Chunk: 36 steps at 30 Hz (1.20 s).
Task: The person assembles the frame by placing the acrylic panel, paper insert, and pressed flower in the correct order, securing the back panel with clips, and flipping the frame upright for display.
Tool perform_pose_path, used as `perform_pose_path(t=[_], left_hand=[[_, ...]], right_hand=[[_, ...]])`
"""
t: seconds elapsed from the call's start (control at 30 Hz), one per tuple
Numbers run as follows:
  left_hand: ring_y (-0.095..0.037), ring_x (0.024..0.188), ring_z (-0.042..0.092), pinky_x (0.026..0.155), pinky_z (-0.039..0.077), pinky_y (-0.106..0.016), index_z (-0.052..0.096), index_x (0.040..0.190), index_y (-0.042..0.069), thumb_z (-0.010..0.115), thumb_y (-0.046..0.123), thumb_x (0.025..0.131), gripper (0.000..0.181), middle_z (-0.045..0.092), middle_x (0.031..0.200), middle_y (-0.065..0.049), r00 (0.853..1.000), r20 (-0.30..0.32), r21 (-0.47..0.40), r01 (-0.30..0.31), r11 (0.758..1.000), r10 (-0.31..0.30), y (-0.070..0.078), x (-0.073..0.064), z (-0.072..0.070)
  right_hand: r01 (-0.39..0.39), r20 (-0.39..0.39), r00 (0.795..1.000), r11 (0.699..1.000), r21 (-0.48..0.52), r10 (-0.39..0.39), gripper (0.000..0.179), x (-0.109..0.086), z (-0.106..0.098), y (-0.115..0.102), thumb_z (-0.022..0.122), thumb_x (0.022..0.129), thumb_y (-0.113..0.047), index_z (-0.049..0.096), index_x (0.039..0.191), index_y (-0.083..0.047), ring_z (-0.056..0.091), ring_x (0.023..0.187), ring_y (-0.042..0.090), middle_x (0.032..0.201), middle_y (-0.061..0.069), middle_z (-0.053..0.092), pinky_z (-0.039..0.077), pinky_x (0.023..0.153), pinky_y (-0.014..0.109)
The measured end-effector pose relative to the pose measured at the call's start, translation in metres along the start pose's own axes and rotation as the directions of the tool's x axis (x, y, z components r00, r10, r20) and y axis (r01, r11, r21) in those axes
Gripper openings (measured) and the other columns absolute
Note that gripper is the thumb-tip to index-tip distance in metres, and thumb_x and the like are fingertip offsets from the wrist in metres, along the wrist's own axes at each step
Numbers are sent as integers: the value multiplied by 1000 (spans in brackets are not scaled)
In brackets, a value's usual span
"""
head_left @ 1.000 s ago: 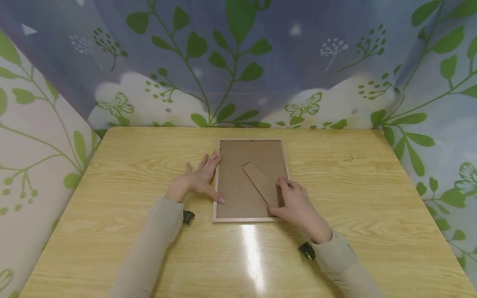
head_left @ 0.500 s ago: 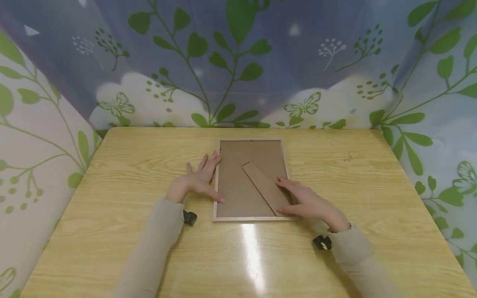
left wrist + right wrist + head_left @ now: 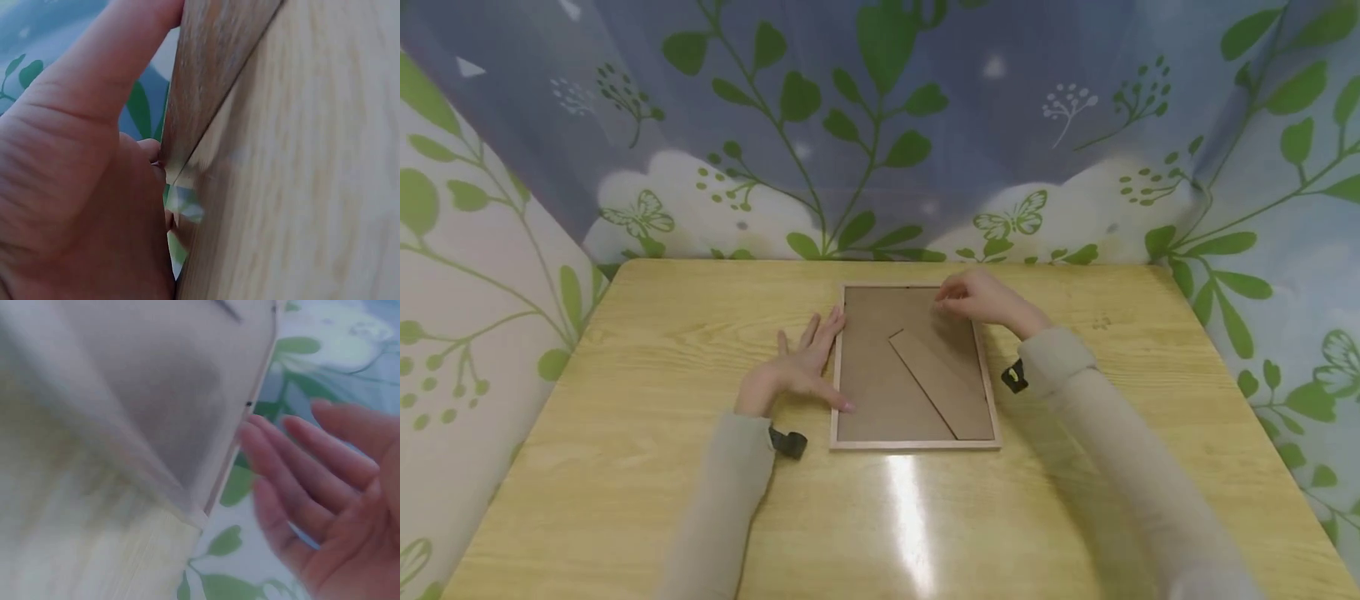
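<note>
A picture frame (image 3: 913, 445) with a light wooden rim lies back side up on the table. Its brown backing board (image 3: 865, 367) carries a slanted easel stand (image 3: 936, 383), lying flat. Along the left rim rests my left hand (image 3: 793, 371), fingers spread, the thumb reaching onto the board. In the left wrist view the thumb (image 3: 106, 62) meets the frame's side edge (image 3: 206, 75). Over the upper right corner hovers my right hand (image 3: 981, 298), fingers loosely bent. The right wrist view shows that hand (image 3: 331, 494) close to the frame's rim, holding nothing visible.
The frame lies on a yellow wood-grain table (image 3: 700, 308). A curtain with leaf print (image 3: 880, 125) hangs behind and at both sides of it. Small dark tabs (image 3: 249, 404) sit along the frame's inner rim.
My right hand has left the lower end of the easel stand and moved up to the frame's upper right corner. The stand's lower end has shifted right. The left hand stays put.
</note>
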<state>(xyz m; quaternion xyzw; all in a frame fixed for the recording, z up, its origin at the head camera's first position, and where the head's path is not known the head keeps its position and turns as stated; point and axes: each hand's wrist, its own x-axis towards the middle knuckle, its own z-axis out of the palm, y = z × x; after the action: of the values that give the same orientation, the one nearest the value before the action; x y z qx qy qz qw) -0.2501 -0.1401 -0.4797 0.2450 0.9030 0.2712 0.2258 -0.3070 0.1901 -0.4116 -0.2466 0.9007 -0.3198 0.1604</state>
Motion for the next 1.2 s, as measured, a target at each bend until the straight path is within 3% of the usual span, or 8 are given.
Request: perform_pose_path(t=[0.2,0.37,0.63,1.0,1.2], left_hand=[[-27,146,-29,96,-29,-71,-15,158,20,86,65,60,148,-29,161,1,1000,3,-19,-5,1000,5,0,-3,5],[-27,145,-29,96,-30,-71,-14,158,18,86,63,61,147,-28,162,0,1000,0,-34,-26,999,26,2,-1,7],[-28,146,-27,97,-28,-71,-11,159,17,87,62,60,147,-26,162,0,1000,-12,-23,-14,1000,14,4,1,4],[-23,147,-27,100,-28,-68,-11,159,22,90,60,58,148,-26,162,6,999,-16,-23,34,999,-34,3,0,1],[-24,146,-27,100,-28,-69,-12,159,21,89,60,58,147,-26,162,4,999,-19,-21,30,999,-31,1,-1,1]], right_hand=[[-65,-59,996,998,-25,63,24,58,0,6,57,99,-8,68,115,6,67,79,32,91,20,71,55,69,37],[-91,-22,996,992,-92,89,18,80,3,11,63,96,-6,74,107,3,67,75,26,86,13,72,55,68,35],[-71,56,995,978,-195,83,15,92,3,6,66,95,-9,77,100,0,69,71,25,76,10,72,56,65,32],[-79,85,992,980,-185,96,15,100,-1,-2,68,93,-4,76,104,1,71,71,26,80,13,73,57,63,28],[-51,92,993,973,-226,74,15,104,1,-5,69,91,-2,76,104,1,71,71,25,85,15,74,58,64,30]])
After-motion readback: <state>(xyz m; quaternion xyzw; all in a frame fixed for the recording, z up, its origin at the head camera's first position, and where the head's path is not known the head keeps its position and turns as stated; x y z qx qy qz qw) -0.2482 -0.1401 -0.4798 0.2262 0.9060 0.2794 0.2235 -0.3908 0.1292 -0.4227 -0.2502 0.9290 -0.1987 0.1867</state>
